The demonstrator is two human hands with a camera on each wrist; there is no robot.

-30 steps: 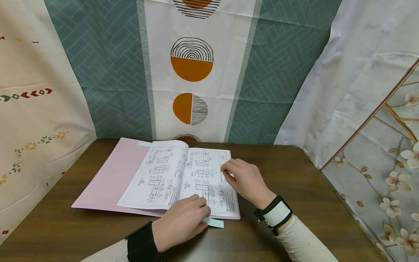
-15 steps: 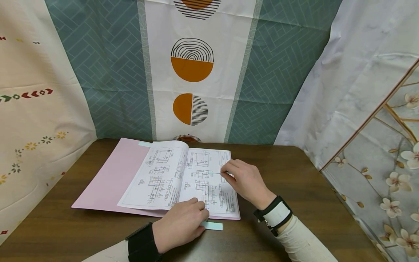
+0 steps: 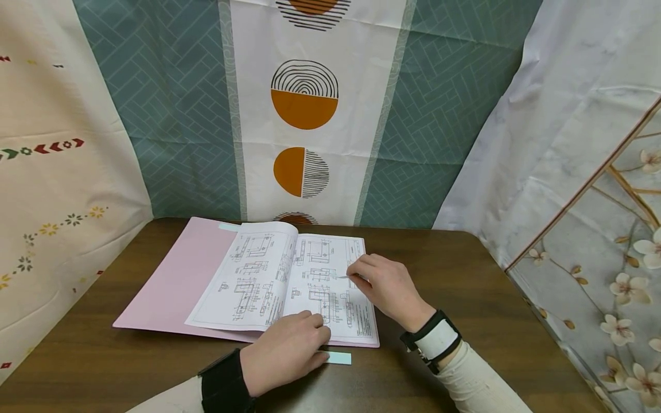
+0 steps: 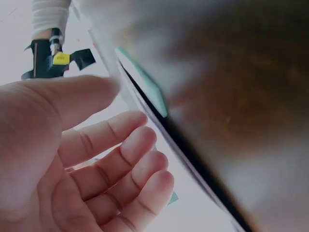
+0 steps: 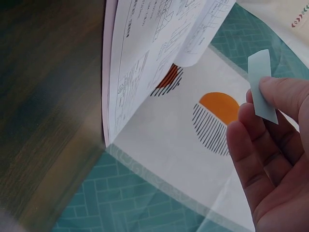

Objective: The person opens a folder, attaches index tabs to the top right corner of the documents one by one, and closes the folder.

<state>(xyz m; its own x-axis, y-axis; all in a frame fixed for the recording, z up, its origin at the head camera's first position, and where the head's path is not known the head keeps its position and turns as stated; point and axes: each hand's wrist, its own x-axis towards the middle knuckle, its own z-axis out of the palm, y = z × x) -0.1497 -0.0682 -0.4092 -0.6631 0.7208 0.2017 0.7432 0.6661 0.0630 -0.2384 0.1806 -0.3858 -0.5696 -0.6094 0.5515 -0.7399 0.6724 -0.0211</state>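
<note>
A booklet of technical drawings point(image 3: 335, 258) lies spread on the table, its pink cover point(image 3: 175, 275) showing at the left. Over the right-hand page, my right hand point(image 3: 384, 284) pinches a pale blue-green sticky strip point(image 5: 259, 67) between thumb and fingers. My left hand point(image 3: 289, 350) rests its loosely bent fingertips on the lower edge of that page. Close to the left thumb, a second sticky strip point(image 3: 339, 358) sits at the booklet's bottom edge. In the left wrist view the thumb stands apart from this strip point(image 4: 145, 82).
Another pale strip point(image 3: 228, 226) sticks at the top of the pink cover. Brown wooden tabletop point(image 3: 439, 269) surrounds the booklet. Patterned cloths point(image 3: 444, 115) hang behind the table and along both sides.
The right hand has dipped slightly, and its strip has tilted and shifted a little. The strip by the left thumb has turned more level. The booklet has stayed in place.
</note>
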